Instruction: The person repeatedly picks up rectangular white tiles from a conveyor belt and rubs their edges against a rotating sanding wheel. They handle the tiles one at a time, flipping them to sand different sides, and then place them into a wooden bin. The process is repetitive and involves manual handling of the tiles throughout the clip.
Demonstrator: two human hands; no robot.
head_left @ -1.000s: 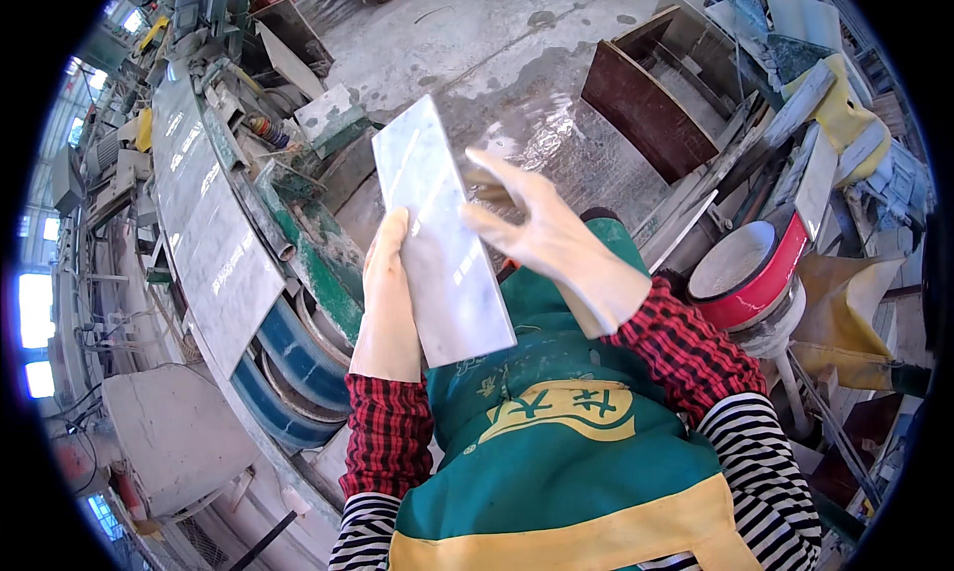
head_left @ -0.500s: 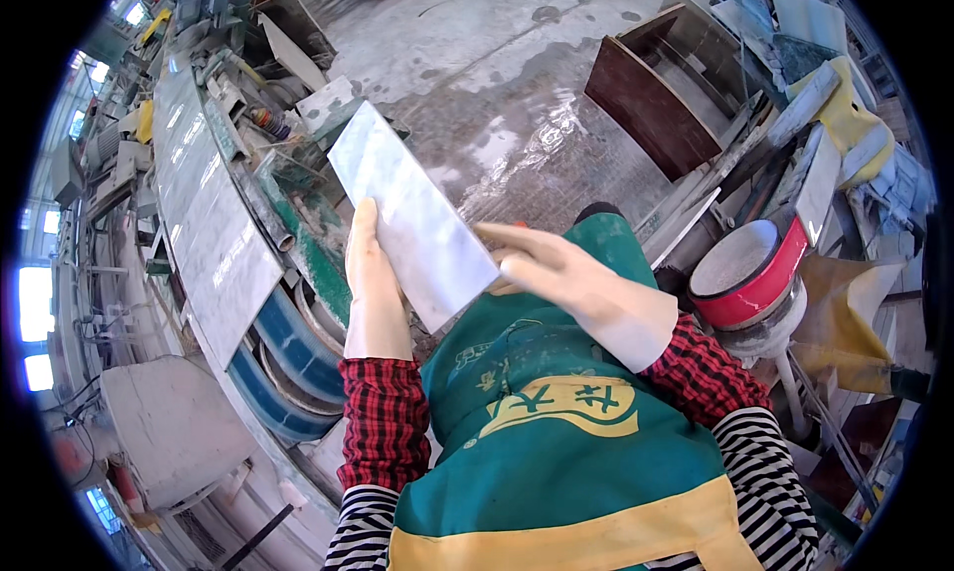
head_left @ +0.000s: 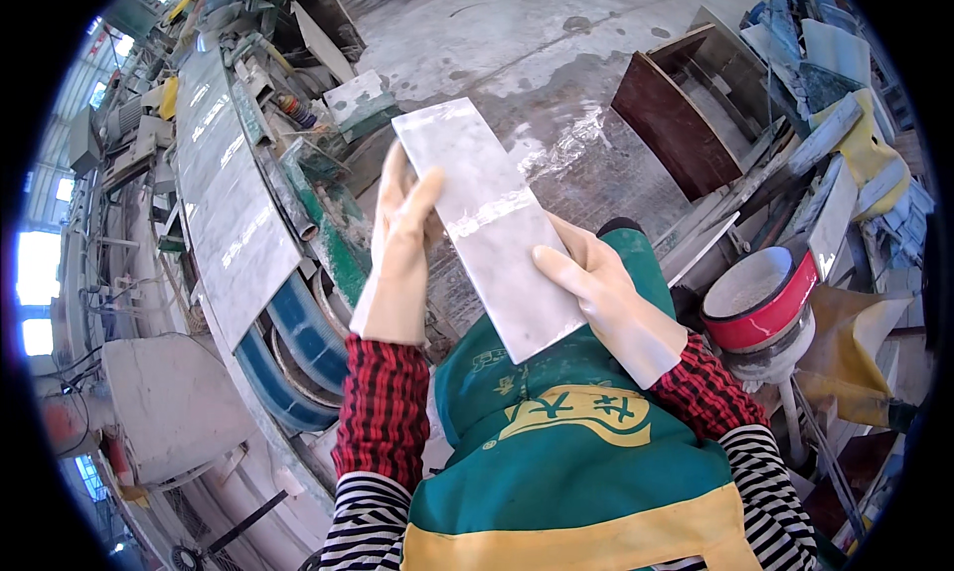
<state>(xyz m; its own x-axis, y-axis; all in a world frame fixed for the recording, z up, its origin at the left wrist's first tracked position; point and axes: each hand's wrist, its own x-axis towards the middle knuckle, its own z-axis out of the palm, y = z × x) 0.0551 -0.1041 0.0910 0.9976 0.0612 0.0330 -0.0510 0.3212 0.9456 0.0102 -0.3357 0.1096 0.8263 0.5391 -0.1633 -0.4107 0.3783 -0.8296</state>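
Observation:
A pale grey rectangular stone tile [head_left: 487, 223] is held up in front of my green apron, its long side slanting away from me, its wet face glinting. My left hand [head_left: 397, 248], in a cream rubber glove, grips the tile's left long edge with the thumb over the face. On the tile's right edge, near its lower end, rests my right hand [head_left: 606, 298], gloved the same, supporting it from the side and below. Both forearms wear red plaid sleeves over striped ones.
A long machine bed carrying a grey stone slab [head_left: 224, 193] runs along the left, with blue curved guards [head_left: 298, 342] below it. A red-and-white bucket [head_left: 760, 298] stands at right beside stacked slabs and a brown wooden box [head_left: 681, 114]. Wet concrete floor [head_left: 517, 44] lies ahead.
The tile has turned and swung back toward the middle. My right hand slid from across its face to its lower right edge, and my left hand shifted up along the left edge.

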